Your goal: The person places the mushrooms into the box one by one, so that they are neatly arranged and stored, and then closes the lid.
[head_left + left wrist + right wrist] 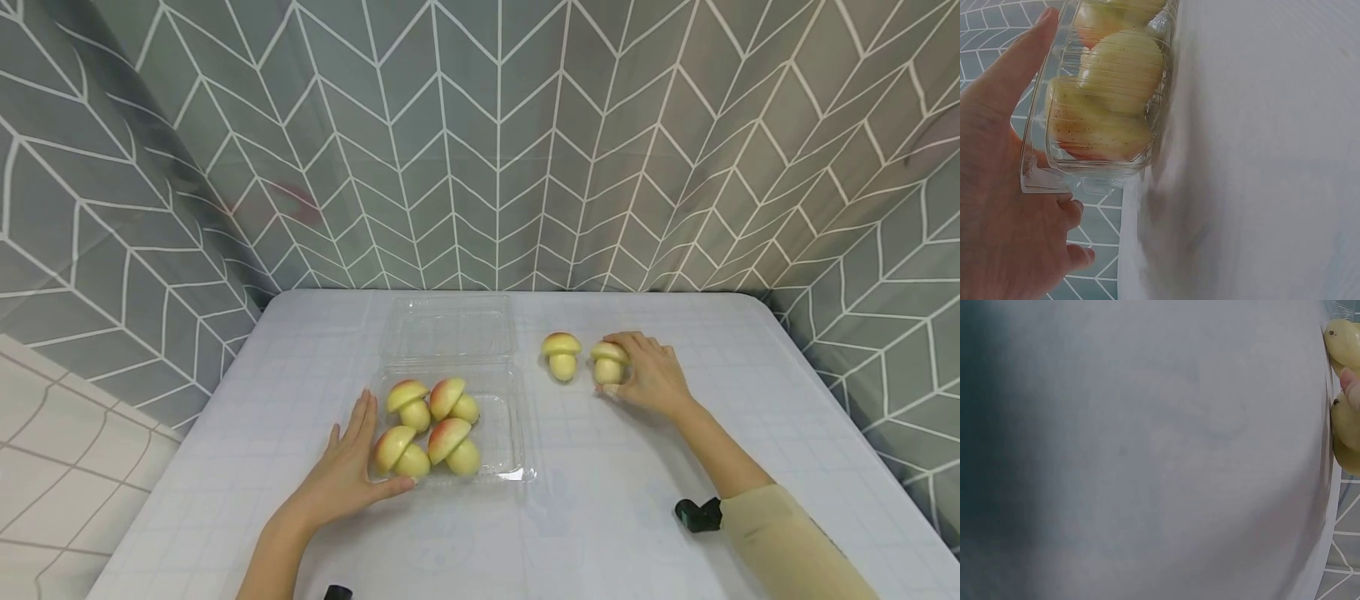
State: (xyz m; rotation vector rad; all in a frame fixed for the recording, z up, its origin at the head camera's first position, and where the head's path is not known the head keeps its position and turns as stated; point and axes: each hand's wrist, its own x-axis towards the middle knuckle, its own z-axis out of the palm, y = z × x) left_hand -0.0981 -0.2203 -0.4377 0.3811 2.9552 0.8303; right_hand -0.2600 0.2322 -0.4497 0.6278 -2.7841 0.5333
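At the table's middle lies a clear plastic clamshell box [498,429] with its lid [452,327] folded back. Several yellow mushroom-shaped pieces [461,457] with reddish caps sit in the box's left part. My left hand [341,471] rests against the box's left side, fingers extended and thumb at the front edge; the left wrist view shows this hand [1010,169] beside the clear wall. To the right, my right hand [651,372] pinches a mushroom-shaped piece [608,367] between thumb and fingers. Another such piece [561,357] stands just left of it. The right wrist view catches only a fingertip and two pieces.
A white cloth covers the table [600,517]. Grey curtains [480,150] with white zigzag lines hang behind and at both sides. A black device [699,515] is at the right wrist, and another dark object [338,592] shows near the left forearm.
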